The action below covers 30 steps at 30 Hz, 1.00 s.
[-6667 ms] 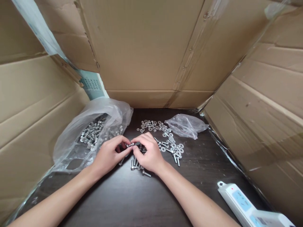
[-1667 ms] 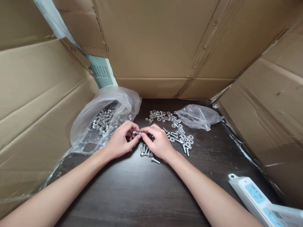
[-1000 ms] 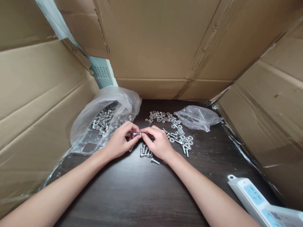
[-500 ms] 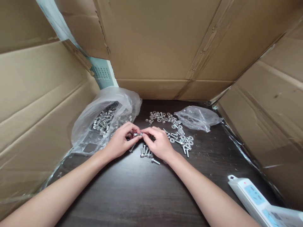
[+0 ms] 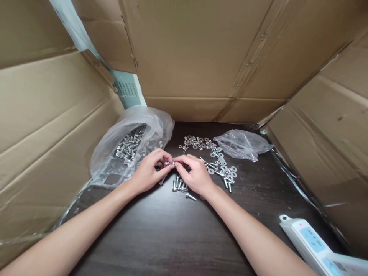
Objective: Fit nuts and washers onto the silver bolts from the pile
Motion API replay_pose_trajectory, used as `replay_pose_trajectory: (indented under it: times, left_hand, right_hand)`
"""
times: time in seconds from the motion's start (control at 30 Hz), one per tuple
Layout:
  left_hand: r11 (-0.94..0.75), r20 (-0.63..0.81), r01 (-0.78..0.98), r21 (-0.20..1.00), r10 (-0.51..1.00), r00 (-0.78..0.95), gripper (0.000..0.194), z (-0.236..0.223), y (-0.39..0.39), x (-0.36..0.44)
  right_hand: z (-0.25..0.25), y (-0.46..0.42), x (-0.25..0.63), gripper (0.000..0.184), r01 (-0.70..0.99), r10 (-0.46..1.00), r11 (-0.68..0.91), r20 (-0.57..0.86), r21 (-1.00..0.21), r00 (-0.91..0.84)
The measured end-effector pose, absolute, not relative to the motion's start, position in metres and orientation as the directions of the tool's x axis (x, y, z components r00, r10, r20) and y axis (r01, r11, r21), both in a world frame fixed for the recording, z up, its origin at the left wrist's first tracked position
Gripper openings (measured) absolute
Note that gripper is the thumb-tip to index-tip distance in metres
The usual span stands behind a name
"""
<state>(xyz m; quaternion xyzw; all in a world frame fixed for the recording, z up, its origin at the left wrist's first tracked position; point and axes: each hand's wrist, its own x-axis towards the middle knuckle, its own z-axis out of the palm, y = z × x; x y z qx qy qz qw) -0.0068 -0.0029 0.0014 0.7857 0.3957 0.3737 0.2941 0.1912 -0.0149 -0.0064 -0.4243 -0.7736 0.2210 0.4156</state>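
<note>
A small silver bolt [image 5: 169,163] lies level between my fingertips, above the dark table. Its left part is pinched by the thumb and fingers of my left hand [image 5: 150,168]. At its right end my right hand [image 5: 197,174] grips with thumb and forefinger; a bright piece there looks like a nut, partly covered by the fingertips. Under my left hand a single bolt [image 5: 163,180] rests on the table. Several bolts [image 5: 179,184] lie in a row below the fingertips, and one more bolt [image 5: 191,197] lies nearer to me.
On the left, an open plastic bag [image 5: 100,161] contains many bolts [image 5: 130,145]. Nuts and washers [image 5: 197,142] are scattered behind my hands, with washers and bolts [image 5: 225,170] to the right. Beyond sits a crumpled plastic bag [image 5: 244,143]. A power strip [image 5: 310,239] stands front right; cardboard walls [image 5: 201,50] enclose the table.
The whole view has shifted slightly, so everything appears a little further right. Both hands keep their pinch on the bolt, with only slight finger movement at its right end.
</note>
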Motion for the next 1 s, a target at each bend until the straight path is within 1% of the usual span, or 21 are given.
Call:
replay_pose_trajectory:
  times: [0.17, 0.47, 1.0]
  left_hand:
    - [-0.521, 0.363, 0.386, 0.761, 0.836, 0.411, 0.008, 0.0012, -0.0028, -0.0064]
    - [-0.545, 0.384, 0.391, 0.742, 0.823, 0.418, 0.007, 0.0032, -0.0037, -0.0051]
    - [-0.535, 0.37, 0.393, 0.748, 0.827, 0.423, 0.01, 0.0039, -0.0042, -0.005]
  right_hand:
    - [-0.0066, -0.0144, 0.1907, 0.015, 0.468, 0.833, 0.553, 0.47, -0.689, -0.293]
    - [-0.0063, -0.0151, 0.1912, 0.015, 0.484, 0.843, 0.538, 0.451, -0.69, -0.294]
    - [-0.0064, -0.0155, 0.1915, 0.013, 0.475, 0.841, 0.541, 0.459, -0.694, -0.287]
